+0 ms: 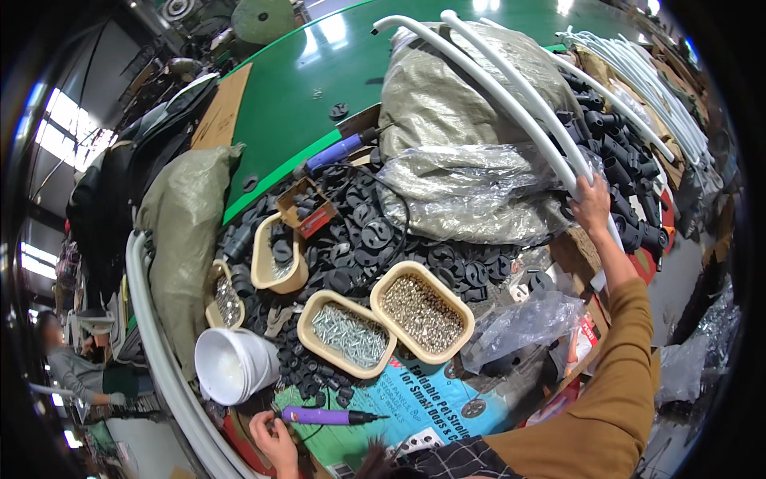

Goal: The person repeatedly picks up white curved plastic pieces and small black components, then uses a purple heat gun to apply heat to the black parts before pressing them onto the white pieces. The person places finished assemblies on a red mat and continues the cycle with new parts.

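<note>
At the right, my right hand (592, 205) is closed around white curved tubes (527, 104), which reach up and left across a woven sack. My left hand (274, 439) is at the lower left with its fingers bent and apart, and I see nothing held in it. Right beside its fingertips lies a purple electric screwdriver (323, 416), its bit pointing right. A printed cardboard sheet (431, 395) is under the tool. Beyond it stand a cream tub of silver screws (349, 334) and a cream tub of small metal fasteners (423, 313).
Black plastic parts (359, 239) are heaped behind the tubs. A white bucket (231, 367) stands left, beside more white tubes (148, 319). A second screwdriver (339, 152) rests near the green table (319, 80). Clear plastic (527, 327) lies by my right arm. Another person (80, 359) is far left.
</note>
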Motion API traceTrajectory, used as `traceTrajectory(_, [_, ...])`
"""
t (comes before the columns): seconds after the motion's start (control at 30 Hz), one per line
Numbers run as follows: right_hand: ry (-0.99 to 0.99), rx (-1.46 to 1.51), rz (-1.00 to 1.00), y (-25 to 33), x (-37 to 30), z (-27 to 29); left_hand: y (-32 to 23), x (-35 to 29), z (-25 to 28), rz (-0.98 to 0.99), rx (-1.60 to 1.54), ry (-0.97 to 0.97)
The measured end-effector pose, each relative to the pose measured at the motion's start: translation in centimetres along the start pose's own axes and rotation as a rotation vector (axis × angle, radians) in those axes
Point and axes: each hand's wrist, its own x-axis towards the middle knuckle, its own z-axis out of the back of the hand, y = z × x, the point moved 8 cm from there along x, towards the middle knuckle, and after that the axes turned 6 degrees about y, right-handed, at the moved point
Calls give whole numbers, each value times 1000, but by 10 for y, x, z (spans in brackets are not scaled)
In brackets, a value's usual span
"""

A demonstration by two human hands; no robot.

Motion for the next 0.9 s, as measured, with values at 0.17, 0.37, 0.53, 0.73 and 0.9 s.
traceTrajectory(0.17, [-77, 76, 179, 39, -60, 42, 12, -34, 49, 114, 111, -92])
traceTrajectory(0.37, [163, -61, 415, 101, -91, 25, 34, -89, 69, 169, -91, -162])
traceTrajectory(0.53, [-40, 6, 265, 108, -63, 95, 45, -132, 105, 135, -64, -260])
traceTrajectory(0.73, [-345, 78, 667, 118, -126, 205, 89, -172, 103, 202, -335, -334])
traceTrajectory(0.9, [-241, 365, 700, 129, -221, 236, 119, -154, 68, 356, -910, -191])
